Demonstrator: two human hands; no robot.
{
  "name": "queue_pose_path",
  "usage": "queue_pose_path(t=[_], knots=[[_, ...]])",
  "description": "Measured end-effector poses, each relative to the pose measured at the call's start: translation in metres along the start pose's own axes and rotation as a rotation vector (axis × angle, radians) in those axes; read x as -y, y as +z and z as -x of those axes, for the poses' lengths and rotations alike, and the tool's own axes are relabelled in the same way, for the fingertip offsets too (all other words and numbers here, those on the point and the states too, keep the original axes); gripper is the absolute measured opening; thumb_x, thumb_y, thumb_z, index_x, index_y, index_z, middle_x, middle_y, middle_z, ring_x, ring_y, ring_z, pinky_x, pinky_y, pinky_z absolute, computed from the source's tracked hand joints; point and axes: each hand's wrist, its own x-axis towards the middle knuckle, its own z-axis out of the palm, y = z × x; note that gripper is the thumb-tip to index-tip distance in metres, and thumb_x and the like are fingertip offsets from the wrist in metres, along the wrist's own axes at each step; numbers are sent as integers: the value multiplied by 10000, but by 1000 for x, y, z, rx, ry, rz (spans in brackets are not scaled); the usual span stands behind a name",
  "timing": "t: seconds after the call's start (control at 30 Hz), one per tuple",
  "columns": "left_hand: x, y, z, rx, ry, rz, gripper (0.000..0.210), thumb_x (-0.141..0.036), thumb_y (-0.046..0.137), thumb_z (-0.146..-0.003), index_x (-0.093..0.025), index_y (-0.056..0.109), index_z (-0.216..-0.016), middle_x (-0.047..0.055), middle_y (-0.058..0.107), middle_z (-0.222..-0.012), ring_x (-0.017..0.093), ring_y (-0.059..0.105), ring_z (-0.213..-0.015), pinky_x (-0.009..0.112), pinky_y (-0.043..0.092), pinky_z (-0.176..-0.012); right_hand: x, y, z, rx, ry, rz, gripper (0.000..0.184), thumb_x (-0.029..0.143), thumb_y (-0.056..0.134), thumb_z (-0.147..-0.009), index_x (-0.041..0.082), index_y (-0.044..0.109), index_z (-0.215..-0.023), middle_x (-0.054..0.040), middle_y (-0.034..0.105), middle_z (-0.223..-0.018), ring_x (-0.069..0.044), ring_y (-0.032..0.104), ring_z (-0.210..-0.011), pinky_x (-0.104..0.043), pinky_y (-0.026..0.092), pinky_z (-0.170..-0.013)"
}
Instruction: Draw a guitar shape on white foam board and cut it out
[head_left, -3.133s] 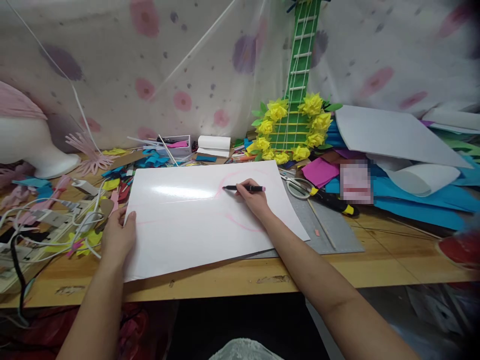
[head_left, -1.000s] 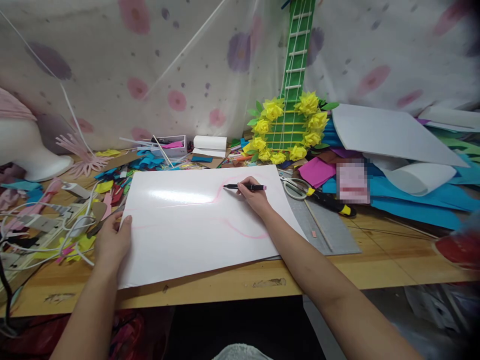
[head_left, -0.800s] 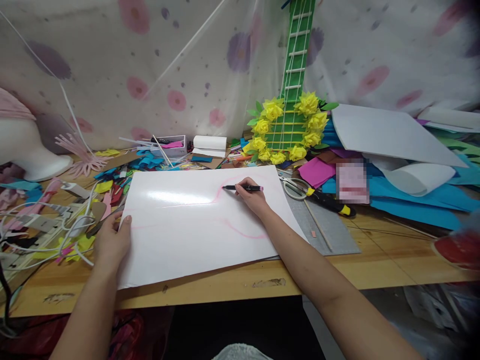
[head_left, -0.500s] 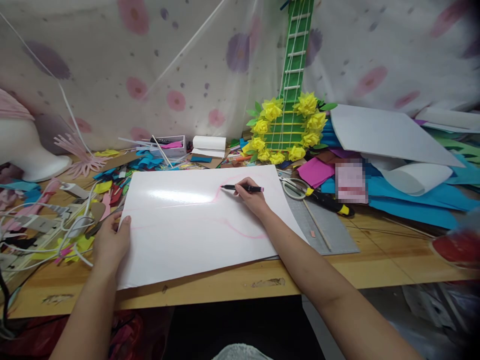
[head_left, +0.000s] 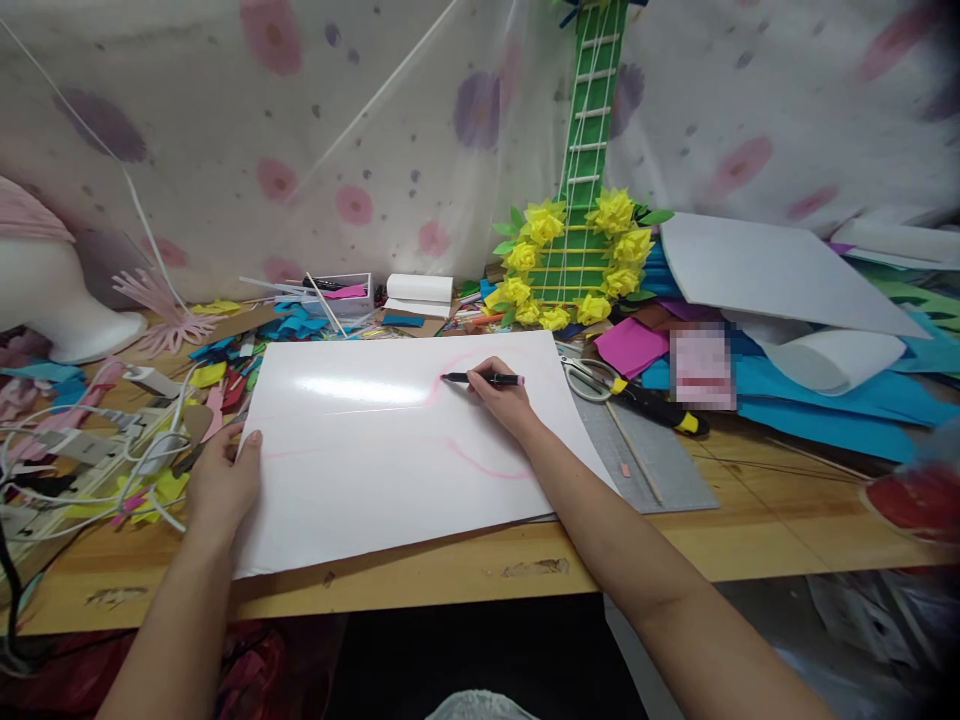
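Note:
A large white board [head_left: 360,500] lies on the wooden table in front of me, with faint pink lines drawn across it and glare on its upper part. My left hand [head_left: 223,482] grips the board's left edge, thumb on top and the other fingers partly hidden. Between the fingers of my right hand [head_left: 504,402] is a black marker [head_left: 508,380], held nearly level. Its tip points left and meets a pink curved line on the upper right half of the board.
Behind the board stands a green paper guitar [head_left: 574,240] with yellow flowers. Scissors [head_left: 589,378] and a black-and-yellow tool [head_left: 660,408] lie right of it, near a grey mat [head_left: 667,470] and blue sheets [head_left: 825,420]. Cables and a power strip [head_left: 90,490] crowd the left.
The view has tilted up very slightly. Both hands keep their places, and the marker tip stays at nearly the same spot on the pink line.

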Motion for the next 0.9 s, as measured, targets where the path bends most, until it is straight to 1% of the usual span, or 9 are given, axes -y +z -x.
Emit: queue_pose_path(t=[0.17, 0.27, 0.4, 0.5, 0.57, 0.63, 0.7, 0.8, 0.9], knots=[[-8, -3, 4, 4, -46, 7, 443, -416, 496, -792, -170, 598, -1146, 45, 603, -781, 196, 536, -680, 318, 436, -662, -3, -8, -11, -371, 85, -61, 323, 523, 569, -730, 224, 500, -830, 18, 587, -744, -111, 538, -597, -280, 485, -596], [-13, -5, 4, 13, -83, 77, 425, -372, 525, -779, -144, 609, -1127, 34, 597, -753, 178, 536, -665, 295, 429, -657, 4, -20, -18, -434, 30, -108, 353, 540, 566, -726, 226, 481, -863, 15, 592, -760, -102, 546, -603, -262, 492, -595], [-12, -4, 2, 49, -97, 162, 406, -354, 537, -760, -143, 634, -1093, 16, 590, -686, 167, 526, -620, 270, 408, -599, 32, -43, -26, -453, -68, -147, 388, 577, 557, -724, 235, 481, -891, 22, 595, -728, -98, 550, -564, -250, 479, -562], [-13, 2, 3, 105, -82, 269, 452, -375, 546, -739, -147, 623, -1122, 21, 608, -692, 167, 537, -611, 265, 408, -573, 56, -67, -34, -462, -179, -107, 415, 611, 545, -731, 224, 514, -877, 38, 548, -578, -113, 521, -484, -268, 449, -512], [-17, 8, 7, 172, -91, 368, 491, -390, 524, -743, -148, 594, -1164, 34, 627, -720, 170, 556, -607, 265, 423, -562, 67, -82, -40, -440, -244, -56, 409, 610, 563, -724, 221, 538, -848, 54, 494, -503, -118, 498, -448, -277, 437, -489], [-24, 14, 13, 217, -111, 410, 506, -392, 492, -756, -148, 568, -1193, 45, 636, -738, 175, 570, -605, 269, 438, -558, 74, -92, -43, -394, -273, -4, 385, 588, 597, -712, 223, 562, -825, 44, 507, -518, -124, 512, -462, -279, 445, -480], [-30, 18, 19, 211, -87, 353, 498, -397, 468, -767, -149, 568, -1188, 50, 636, -753, 188, 581, -630, 281, 453, -580, 75, -95, -44, -332, -261, 45, 361, 558, 632, -696, 224, 589, -827, 15, 566, -611, -132, 554, -523, -275, 468, -485], [-31, 20, 23, 156, 64, 173, 452, -398, 397, -808, -152, 619, -1117, 81, 642, -846, 229, 598, -786, 328, 475, -707, 66, -92, -40, -243, -196, 83, 381, 531, 657, -678, 217, 613, -889, -5, 613, -737, -124, 582, -578, -265, 505, -503], [-22, 15, 18, 77, 190, -7, 426, -348, 358, -827, -153, 671, -1040, 123, 621, -924, 267, 568, -954, 380, 443, -859, 53, -90, -37, -216, -129, 57, 425, 536, 648, -679, 207, 607, -946, 13, 618, -719, -92, 555, -523, -257, 521, -510]])
